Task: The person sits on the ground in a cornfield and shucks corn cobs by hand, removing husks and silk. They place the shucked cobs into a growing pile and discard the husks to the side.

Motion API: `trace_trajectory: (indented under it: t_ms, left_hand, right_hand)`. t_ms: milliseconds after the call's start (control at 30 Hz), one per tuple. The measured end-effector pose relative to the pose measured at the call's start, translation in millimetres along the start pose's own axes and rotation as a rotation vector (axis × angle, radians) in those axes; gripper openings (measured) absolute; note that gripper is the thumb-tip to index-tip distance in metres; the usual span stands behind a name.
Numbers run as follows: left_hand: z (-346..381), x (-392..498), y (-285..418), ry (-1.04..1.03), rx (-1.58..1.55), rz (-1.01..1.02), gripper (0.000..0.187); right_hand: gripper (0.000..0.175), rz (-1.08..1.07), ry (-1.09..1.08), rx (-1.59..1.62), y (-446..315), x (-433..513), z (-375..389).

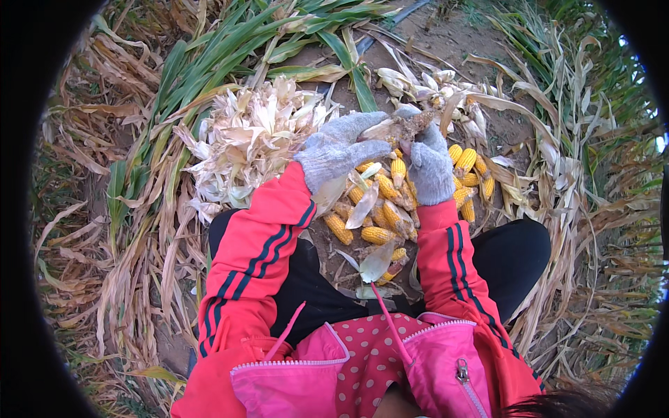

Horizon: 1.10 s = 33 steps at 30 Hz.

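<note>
My right hand (431,162), in a grey knitted glove, grips an ear of corn (416,125) whose visible end is brown and ragged. Pale husk (377,130) stretches from this ear toward my left hand (339,149). That hand wears a matching glove, its thumb and fingers spread on either side of the husk; whether it holds the husk is unclear. Below both hands lies a pile of husked yellow corn cobs (379,234), with loose husk pieces (363,205) on top. More bare cobs (466,162) lie just right of my right hand.
A heap of stripped husks (261,130) lies left of my left hand. Ears still in husks (444,86) rest beyond my right hand. Cut green stalks (225,68) and dry leaves (554,157) surround the bare soil (470,44). A dark strip (407,13) crosses the soil.
</note>
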<state>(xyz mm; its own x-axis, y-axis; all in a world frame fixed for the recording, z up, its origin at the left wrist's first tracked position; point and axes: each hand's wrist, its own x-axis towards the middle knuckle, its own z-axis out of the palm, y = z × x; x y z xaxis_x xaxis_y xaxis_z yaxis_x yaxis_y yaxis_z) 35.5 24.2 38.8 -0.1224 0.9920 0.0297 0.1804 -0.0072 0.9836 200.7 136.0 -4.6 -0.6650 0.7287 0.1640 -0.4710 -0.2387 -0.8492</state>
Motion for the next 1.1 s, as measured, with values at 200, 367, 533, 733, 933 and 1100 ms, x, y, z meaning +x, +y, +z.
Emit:
trace_trajectory:
  t_ms: [200, 367, 533, 733, 933, 1100]
  left_hand:
    - [2, 1, -6, 0.088, 0.241, 0.049, 0.052]
    - [13, 0, -9, 0.096, -0.085, -0.055, 0.052]
    - [9, 0, -8, 0.296, -0.307, -0.054, 0.051]
    - [-8, 15, -27, 0.352, -0.857, 0.011, 0.035]
    - [-12, 5, -18, 0.557, -0.555, -0.064, 0.040]
    - [-8, 3, -9, 0.516, -0.507, -0.161, 0.043]
  right_hand:
    - [0.053, -0.012, 0.037, -0.094, -2, 3, 7]
    - [0.048, 0.009, 0.225, -0.335, -7, -1, 21]
    - [0.070, -0.060, 0.074, -0.131, -2, 2, 23]
    - [0.063, 0.309, -0.270, -0.301, 25, -11, 32]
    - [0.056, 0.429, -0.274, -0.741, 35, -13, 43]
    - [0.055, 0.417, -0.375, -0.896, 45, -18, 53]
